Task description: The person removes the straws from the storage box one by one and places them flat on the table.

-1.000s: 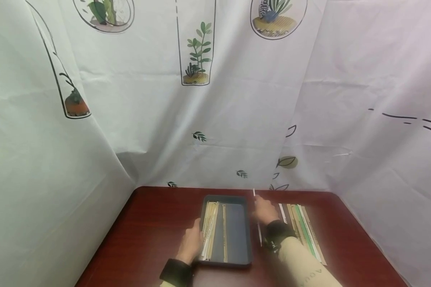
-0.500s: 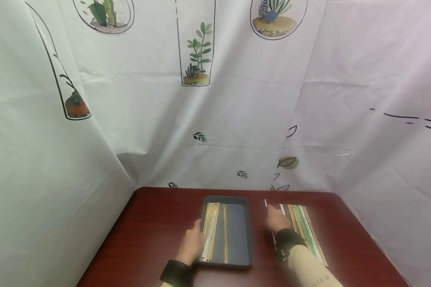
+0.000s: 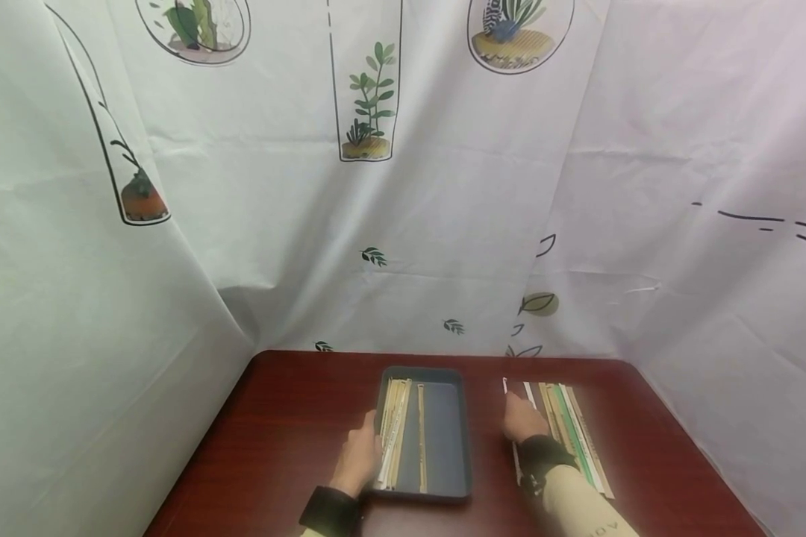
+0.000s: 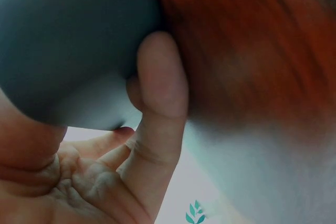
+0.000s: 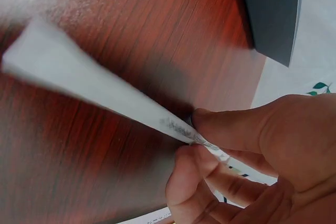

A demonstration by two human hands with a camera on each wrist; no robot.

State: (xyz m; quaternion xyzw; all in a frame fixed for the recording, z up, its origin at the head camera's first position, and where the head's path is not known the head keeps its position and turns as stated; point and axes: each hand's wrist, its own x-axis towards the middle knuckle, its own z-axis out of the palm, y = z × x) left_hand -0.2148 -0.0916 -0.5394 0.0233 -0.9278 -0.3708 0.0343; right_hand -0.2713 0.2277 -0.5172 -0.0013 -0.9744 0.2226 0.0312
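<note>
My left hand (image 3: 357, 459) grips the left side of a dark grey tray (image 3: 446, 440); the left wrist view has fingers on both sides of the tray edge (image 4: 73, 40). Several thin beige and white strips (image 3: 392, 432) lie along the tray's left part, and a single beige strip (image 3: 422, 440) lies near its middle. To the right of the tray, my right hand (image 3: 525, 419) pinches a long, slim white paper sleeve (image 5: 100, 80) with dark print between thumb and fingers. In the head view that hand covers the sleeve's middle.
Right of the right hand, a row of white, brown, beige and green strips (image 3: 567, 414) lies on the dark red table (image 3: 295, 418), partly under the forearm. A white curtain with plant drawings (image 3: 443, 224) surrounds the table's back and sides.
My right hand has moved right, away from the tray and towards the row of strips, carrying the white paper sleeve. The left hand and the tray stay in place.
</note>
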